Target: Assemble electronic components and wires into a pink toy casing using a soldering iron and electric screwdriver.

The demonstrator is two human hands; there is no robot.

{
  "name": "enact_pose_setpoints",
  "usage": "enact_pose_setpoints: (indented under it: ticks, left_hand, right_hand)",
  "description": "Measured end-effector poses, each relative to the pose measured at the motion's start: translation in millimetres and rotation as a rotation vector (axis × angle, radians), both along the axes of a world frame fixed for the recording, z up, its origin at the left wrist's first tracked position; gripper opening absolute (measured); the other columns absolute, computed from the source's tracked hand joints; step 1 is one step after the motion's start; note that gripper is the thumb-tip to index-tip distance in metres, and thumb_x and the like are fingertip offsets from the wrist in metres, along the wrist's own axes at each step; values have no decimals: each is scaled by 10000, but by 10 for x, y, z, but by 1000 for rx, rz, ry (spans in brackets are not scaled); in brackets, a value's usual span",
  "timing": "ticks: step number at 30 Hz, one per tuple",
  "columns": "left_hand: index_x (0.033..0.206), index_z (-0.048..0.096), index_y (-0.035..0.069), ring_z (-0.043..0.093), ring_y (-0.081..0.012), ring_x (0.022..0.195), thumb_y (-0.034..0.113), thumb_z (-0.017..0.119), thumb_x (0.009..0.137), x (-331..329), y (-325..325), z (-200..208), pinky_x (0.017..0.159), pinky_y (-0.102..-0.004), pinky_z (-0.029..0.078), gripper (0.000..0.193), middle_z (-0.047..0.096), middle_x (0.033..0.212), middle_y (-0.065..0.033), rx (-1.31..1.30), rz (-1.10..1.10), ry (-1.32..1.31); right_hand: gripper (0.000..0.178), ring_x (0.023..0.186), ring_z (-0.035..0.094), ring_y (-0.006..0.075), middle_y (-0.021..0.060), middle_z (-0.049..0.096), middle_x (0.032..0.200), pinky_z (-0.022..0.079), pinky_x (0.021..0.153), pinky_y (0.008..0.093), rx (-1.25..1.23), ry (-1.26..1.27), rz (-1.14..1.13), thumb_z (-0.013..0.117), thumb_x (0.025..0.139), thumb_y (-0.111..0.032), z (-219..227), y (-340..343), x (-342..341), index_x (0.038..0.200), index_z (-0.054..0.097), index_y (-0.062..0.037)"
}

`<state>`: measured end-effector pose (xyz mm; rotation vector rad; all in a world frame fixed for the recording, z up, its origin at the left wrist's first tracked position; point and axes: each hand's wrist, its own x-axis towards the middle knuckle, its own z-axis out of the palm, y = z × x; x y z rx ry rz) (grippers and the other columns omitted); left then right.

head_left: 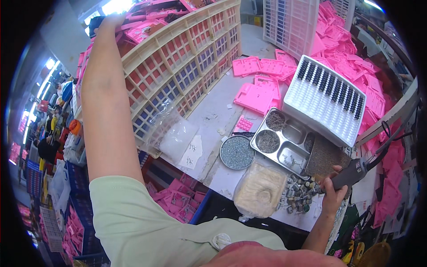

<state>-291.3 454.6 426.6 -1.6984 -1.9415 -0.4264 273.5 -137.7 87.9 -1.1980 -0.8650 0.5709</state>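
My left arm stretches up over a cream plastic crate (187,53) heaped with pink plastic parts (144,31). My left hand (112,21) is at the heap's edge, beside a dark item; glare and distance hide its fingers. Low on the right, my right hand (332,192) is closed around a dark grey corded electric screwdriver (351,173), whose cable runs to the upper right. Just left of that hand lie many small metal-and-grey pieces (299,196) and a block of cream, wax-like material in clear plastic (260,189).
A steel compartment tray (291,156) holds screws and springs beside a round dish of tiny metal bits (237,152). Behind them stands a white tray (293,107) with rows of black pieces. Pink casings (255,98), a clear bag (178,138) and another crate (289,26) surround it.
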Motion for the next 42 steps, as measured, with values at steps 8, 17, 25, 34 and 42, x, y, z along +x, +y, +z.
enact_pose_setpoints:
  ticks: [8, 17, 25, 34, 42]
  left_hand:
    - [1072, 742, 27, 726, -360, 948, 333, 676, 917, 118, -662, 371, 841, -454, 554, 348, 738, 1045, -202, 384, -109, -118]
    - [1027, 739, 36, 707, -241, 843, 204, 784, 889, 1205, -2803, -553, 784, -342, 552, 222, 735, 940, -103, 873, -955, -197]
    - [1053, 681, 55, 672, -302, 942, -42, 819, 738, 2525, -4904, -3374, 790, -357, 550, 357, 663, 1117, -155, -72, -1312, -745]
    - [1202, 656, 62, 657, -294, 857, 140, 868, 716, 2211, -5186, -3786, 728, -380, 562, 537, 645, 1090, -123, -641, -1464, -638]
    - [1040, 681, 69, 601, -266, 821, 67, 767, 798, 2152, -5163, -4382, 704, -413, 493, 257, 617, 929, -72, -659, -1485, -518]
  right_hand:
    - [575, 922, 644, 181, 102, 617, 1042, 525, 864, 315, -32, -32, 47, 715, 882, -53, -82, 61, 51, 1404, 475, -24]
    - [687, 1393, 472, 347, 204, 524, 1441, 353, 1169, 450, 330, -380, 331, 689, 878, -170, -21, 161, -718, 1476, 426, 43]
    - [640, 1319, 547, 221, 124, 554, 1419, 414, 1138, 432, 156, 939, 639, 612, 1026, -417, -449, 660, -1425, 1513, 396, -61]
    - [379, 930, 687, 148, 69, 715, 1043, 549, 850, 324, -465, 602, 592, 552, 1060, -344, -1004, 67, -791, 1151, 662, 7]
    - [504, 521, 587, 296, 146, 578, 561, 456, 540, 418, -746, -713, 353, 678, 937, -476, -889, 129, -565, 712, 689, -26]
